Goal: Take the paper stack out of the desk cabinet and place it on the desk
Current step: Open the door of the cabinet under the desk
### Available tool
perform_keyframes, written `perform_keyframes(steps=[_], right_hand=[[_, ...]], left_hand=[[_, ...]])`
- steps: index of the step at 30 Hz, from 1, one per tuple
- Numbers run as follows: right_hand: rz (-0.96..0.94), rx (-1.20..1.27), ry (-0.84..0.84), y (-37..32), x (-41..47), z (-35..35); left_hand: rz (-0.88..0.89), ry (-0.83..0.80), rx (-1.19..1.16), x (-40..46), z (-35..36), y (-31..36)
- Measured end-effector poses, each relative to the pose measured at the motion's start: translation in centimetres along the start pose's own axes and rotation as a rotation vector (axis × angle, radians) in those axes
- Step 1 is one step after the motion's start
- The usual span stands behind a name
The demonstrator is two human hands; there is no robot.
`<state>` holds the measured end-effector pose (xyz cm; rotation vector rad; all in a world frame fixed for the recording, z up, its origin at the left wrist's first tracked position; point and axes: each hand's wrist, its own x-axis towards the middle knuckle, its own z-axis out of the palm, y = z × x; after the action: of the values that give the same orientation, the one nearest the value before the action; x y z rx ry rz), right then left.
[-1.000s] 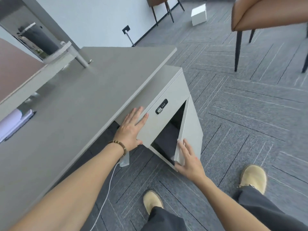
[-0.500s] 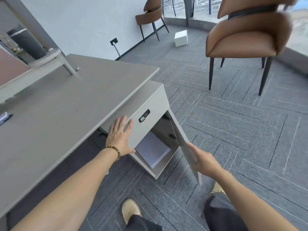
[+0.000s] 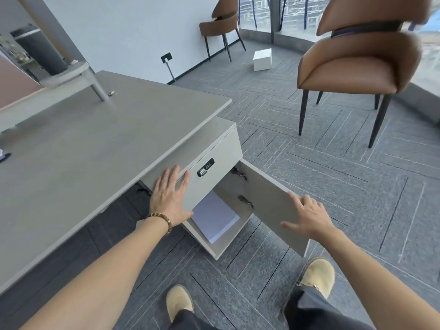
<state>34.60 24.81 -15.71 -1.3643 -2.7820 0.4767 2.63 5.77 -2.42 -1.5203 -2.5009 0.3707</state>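
fingers of right hand [image 3: 307, 216] curl over the free edge of the cabinet door [image 3: 269, 194], gripping it; left hand [image 3: 170, 198] flat, fingers spread, on the drawer front [image 3: 221, 167] under the edge of the desk [image 3: 95, 151]. door went from ajar to wide open within a second: opening looks complete. matte grey flat panels; white paper stack [image 3: 214, 217] inside.

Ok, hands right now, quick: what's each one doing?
Left hand: open, flat on the drawer front.
Right hand: holding the cabinet door, fingers curled over its edge.
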Motion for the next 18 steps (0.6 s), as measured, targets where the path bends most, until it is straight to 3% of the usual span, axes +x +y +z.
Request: perform_keyframes(steps=[13, 18], right_hand=[[0.001, -0.062, 0.081, -2.7, 7.3, 0.6], [0.071, -0.086, 0.018, -2.1, 8.7, 0.2]], left_hand=[[-0.034, 0.086, -0.023, 0.5, 1.5, 0.3], [-0.041, 0.116, -0.071, 0.5, 1.4, 0.4]])
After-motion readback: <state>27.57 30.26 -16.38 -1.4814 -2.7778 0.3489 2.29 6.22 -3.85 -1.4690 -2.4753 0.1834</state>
